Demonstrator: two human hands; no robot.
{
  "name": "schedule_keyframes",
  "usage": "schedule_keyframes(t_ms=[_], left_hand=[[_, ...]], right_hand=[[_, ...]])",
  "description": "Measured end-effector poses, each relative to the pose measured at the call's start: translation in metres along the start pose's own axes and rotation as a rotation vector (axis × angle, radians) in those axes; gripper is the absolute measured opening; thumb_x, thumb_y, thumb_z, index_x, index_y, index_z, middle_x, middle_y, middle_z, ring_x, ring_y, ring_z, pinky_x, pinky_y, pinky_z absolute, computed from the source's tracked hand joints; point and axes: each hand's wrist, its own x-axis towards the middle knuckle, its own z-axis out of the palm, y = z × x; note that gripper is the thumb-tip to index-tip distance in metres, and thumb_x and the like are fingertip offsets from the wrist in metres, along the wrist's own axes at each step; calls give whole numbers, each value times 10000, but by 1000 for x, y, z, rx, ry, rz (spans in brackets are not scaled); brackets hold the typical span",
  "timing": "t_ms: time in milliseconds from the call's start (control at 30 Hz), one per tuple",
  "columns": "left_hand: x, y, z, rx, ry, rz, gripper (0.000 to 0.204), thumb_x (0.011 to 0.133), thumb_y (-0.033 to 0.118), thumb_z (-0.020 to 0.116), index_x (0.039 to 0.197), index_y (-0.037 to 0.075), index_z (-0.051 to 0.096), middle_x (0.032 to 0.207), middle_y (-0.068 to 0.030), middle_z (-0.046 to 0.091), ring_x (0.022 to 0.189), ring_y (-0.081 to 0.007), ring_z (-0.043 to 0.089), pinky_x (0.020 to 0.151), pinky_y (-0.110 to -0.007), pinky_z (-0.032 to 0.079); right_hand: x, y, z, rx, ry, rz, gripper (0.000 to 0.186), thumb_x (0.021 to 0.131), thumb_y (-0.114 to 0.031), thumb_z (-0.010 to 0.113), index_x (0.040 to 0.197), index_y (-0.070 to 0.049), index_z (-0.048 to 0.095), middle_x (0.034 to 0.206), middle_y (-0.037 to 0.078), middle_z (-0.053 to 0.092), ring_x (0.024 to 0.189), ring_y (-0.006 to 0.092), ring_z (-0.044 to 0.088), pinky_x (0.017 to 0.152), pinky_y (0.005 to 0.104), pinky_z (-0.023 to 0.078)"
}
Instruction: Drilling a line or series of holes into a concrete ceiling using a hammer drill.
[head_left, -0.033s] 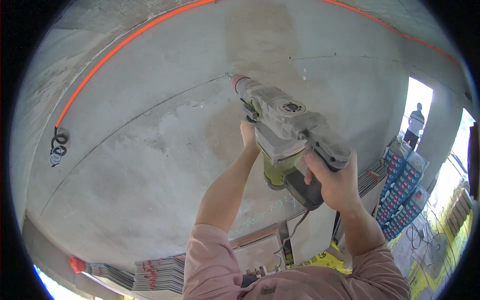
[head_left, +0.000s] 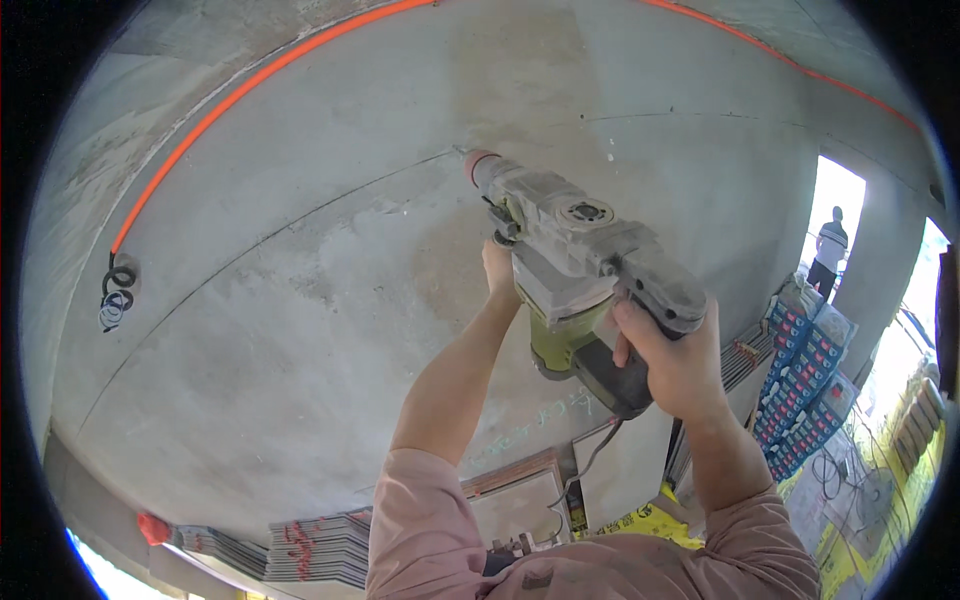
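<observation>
A dusty grey and green rotary hammer drill (head_left: 570, 225) is raised against the grey plastered wall (head_left: 320, 340), pointing up and to the left. Its short visible bit (head_left: 459, 150) meets the wall at the end of a thin dark line. My right hand (head_left: 682, 365) is closed round the rear grip, fingers wrapped under it. Near the front, my left hand (head_left: 498, 272) grips the drill from the left side, around what looks like its side handle; most of those fingers are hidden behind the body. A power cord (head_left: 585, 462) hangs from the drill's lower end.
Orange conduit (head_left: 215, 115) runs along the wall's top, with coiled wires (head_left: 115, 300) at its left end. Stacked grey panels (head_left: 315, 548) stand low left. Blue patterned packages (head_left: 805, 380) are piled right, near loose cables (head_left: 830, 470). A person (head_left: 832, 245) stands beyond the doorway.
The rear of the drill and my right hand have shifted very slightly to the right. The bit's place at the wall looks the same.
</observation>
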Motion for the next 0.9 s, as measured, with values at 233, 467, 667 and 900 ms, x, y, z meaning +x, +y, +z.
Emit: schedule_keyframes(t_ms=[233, 467, 667, 900], left_hand=[[-9, 14, 13, 208, 64, 14, 403, 868, 279, 675, 1014, -96, 661, 1007, -217, 742, 899, -194, 638, 780, -422, 512], [-15, 29, 21, 466, 37, 59, 422, 760, 259, 811, 991, -60, 659, 1070, -269, 732, 1071, -449, 684, 861, -435, 523], [-13, 38, 16, 523, 4, 67, 436, 756, 285, 820, 1001, -49, 683, 1094, -282, 725, 1111, -449, 676, 889, -472, 530], [-22, 48, 21, 524, -3, 62, 401, 753, 267, 810, 977, -43, 691, 1065, -267, 738, 1094, -439, 688, 890, -469, 532]], right_hand=[[3, -18, 20, -21, 8, -36, 93, 913, -57, 672, 927, 31, 649, 764, 36, 646, 574, 109, 590, 532, 270, 465], [0, -27, 44, -129, 29, -113, 124, 933, -86, 638, 963, 34, 634, 769, 53, 628, 556, 130, 593, 513, 282, 462], [-6, -36, 63, -174, 118, -64, 175, 925, -151, 650, 966, 19, 643, 767, 58, 635, 531, 136, 590, 493, 283, 457], [-5, -40, 70, -242, 72, -98, 226, 924, -200, 655, 1019, 5, 647, 787, 67, 645, 528, 139, 585, 478, 292, 460]])
